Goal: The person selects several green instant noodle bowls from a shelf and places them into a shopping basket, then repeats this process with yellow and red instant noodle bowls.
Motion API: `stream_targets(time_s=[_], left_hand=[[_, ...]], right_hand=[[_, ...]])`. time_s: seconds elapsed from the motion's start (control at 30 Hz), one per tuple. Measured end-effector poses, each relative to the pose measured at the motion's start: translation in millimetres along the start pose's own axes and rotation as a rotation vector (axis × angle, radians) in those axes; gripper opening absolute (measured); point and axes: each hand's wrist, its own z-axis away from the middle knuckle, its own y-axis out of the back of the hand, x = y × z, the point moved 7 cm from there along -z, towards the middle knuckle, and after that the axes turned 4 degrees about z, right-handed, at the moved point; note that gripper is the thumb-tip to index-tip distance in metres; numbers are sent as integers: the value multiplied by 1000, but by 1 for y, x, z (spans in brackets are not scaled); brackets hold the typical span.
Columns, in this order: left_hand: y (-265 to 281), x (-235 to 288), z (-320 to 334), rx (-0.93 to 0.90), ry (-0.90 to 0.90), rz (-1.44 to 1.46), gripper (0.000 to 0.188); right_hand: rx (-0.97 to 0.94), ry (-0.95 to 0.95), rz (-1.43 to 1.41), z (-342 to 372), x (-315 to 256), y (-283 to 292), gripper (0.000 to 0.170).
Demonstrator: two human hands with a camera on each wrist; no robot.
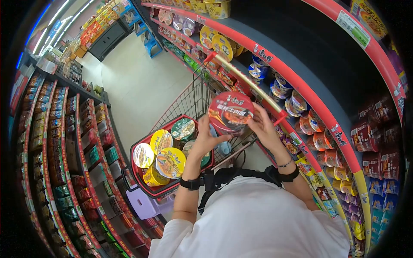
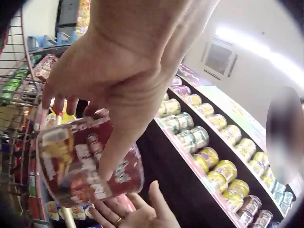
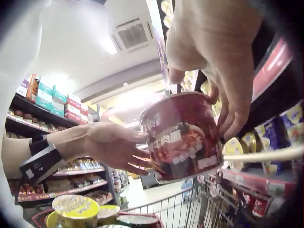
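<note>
Both hands hold a red lidded noodle bowl [image 1: 231, 107] above the cart, its lid facing the head camera. The left hand [image 1: 202, 139] is at its left side; in the left wrist view the left hand's [image 2: 123, 71] thumb lies along the printed bowl [image 2: 76, 164]. On the opposite side, the right hand [image 1: 263, 127] has its thumb near the rim. In the right wrist view, fingers of the right hand [image 3: 213, 57] bend round the bowl's [image 3: 185, 142] right side, while the left hand [image 3: 109, 145] touches its left side.
A red basket [image 1: 137, 175] of yellow, white and green bowls is at the wire cart's [image 1: 183, 101] left, with a lilac stool [image 1: 144, 204] below. Red-edged shelves [image 1: 297, 81] of noodle bowls curve along the right; packet shelves [image 1: 56, 172] line the left. Pale floor [image 1: 129, 77] stretches between them.
</note>
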Motion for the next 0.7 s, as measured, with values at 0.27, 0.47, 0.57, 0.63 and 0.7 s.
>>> stream_targets(time_s=[0.27, 0.47, 0.57, 0.63, 0.7], left_hand=[[-39, -149, 53, -157, 828, 555, 63], [-54, -225, 67, -84, 1006, 326, 43], [-62, -201, 63, -89, 990, 206, 39], [-73, -245, 65, -157, 980, 101, 36], [-77, -237, 63, -242, 972, 52, 30]], right_hand=[[-210, -338, 593, 17, 160, -9, 60], [-497, -267, 1093, 33, 160, -50, 48], [-587, -212, 1297, 44, 173, -58, 40], [-633, -200, 1291, 49, 191, -59, 35], [-582, -123, 1215, 50, 186, -56, 33]])
